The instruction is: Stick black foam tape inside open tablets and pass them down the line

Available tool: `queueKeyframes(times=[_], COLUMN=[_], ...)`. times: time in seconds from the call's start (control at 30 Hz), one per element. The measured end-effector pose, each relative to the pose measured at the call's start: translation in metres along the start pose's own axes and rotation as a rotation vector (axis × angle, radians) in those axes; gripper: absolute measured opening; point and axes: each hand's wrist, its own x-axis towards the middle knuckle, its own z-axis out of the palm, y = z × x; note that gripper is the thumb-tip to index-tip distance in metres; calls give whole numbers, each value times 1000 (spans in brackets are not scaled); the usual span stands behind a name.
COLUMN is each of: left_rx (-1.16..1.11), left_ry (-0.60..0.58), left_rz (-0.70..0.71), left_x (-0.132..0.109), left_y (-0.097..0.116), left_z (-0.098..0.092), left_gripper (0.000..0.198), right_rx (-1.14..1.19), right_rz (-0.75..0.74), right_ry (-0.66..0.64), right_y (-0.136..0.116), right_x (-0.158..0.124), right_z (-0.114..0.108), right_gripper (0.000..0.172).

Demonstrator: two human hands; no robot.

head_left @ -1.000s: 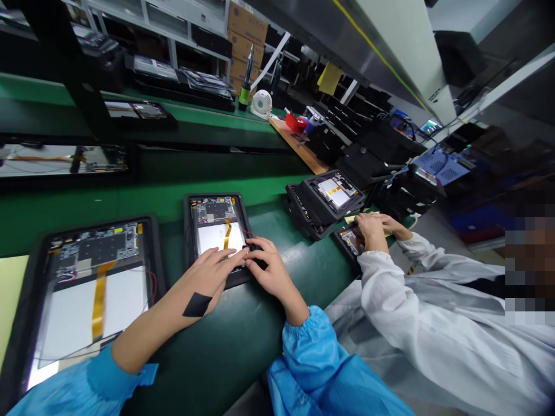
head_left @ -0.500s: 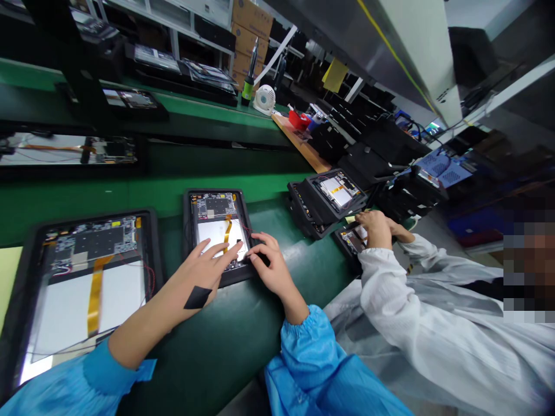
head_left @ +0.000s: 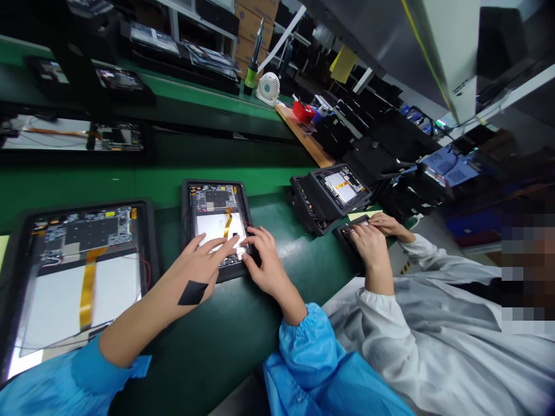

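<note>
An opened tablet (head_left: pixel 214 225) lies in a black frame on the green bench, showing its circuit board, white battery and an orange ribbon cable (head_left: pixel 227 222). My left hand (head_left: pixel 199 266) rests over its lower half with the fingers spread, and a black tape square (head_left: pixel 193 293) sticks to the back of that hand. A small dark bit shows by its index fingertip; I cannot tell what it is. Across the tablet's lower right edge reaches my right hand (head_left: pixel 266 263), thumb and fingers apart, fingertips touching near the bottom of the battery. Nothing held is visible in either hand.
A larger-looking open tablet (head_left: pixel 87 277) lies at left. Stacked open units (head_left: pixel 333 193) stand at right, beside a co-worker's hands (head_left: pixel 373 240) on another device. Behind are a long open unit (head_left: pixel 69 136), a small white fan (head_left: pixel 267 88) and an electric screwdriver (head_left: pixel 254 63).
My right hand's fingers have shifted inward over the tablet's lower right edge. My left hand stays nearly in place. The co-worker's hands have moved on their device, and the view has tilted slightly.
</note>
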Motion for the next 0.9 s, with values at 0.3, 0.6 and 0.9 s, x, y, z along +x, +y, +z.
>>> queueKeyframes(times=[0.3, 0.6, 0.9], left_rx=[-193, -221, -220], left_ry=[75, 119, 98], left_rz=[-23, -69, -185], left_x=[-3, 2, 23], left_y=[9, 20, 37], left_z=[6, 18, 28], left_gripper=[62, 57, 57], right_rx=[-104, -80, 143], right_rz=[-75, -225, -152], right_ry=[160, -25, 69], right_y=[-1, 15, 15], right_x=[-4, 10, 11], right_z=[0, -18, -26], right_gripper=[51, 16, 17])
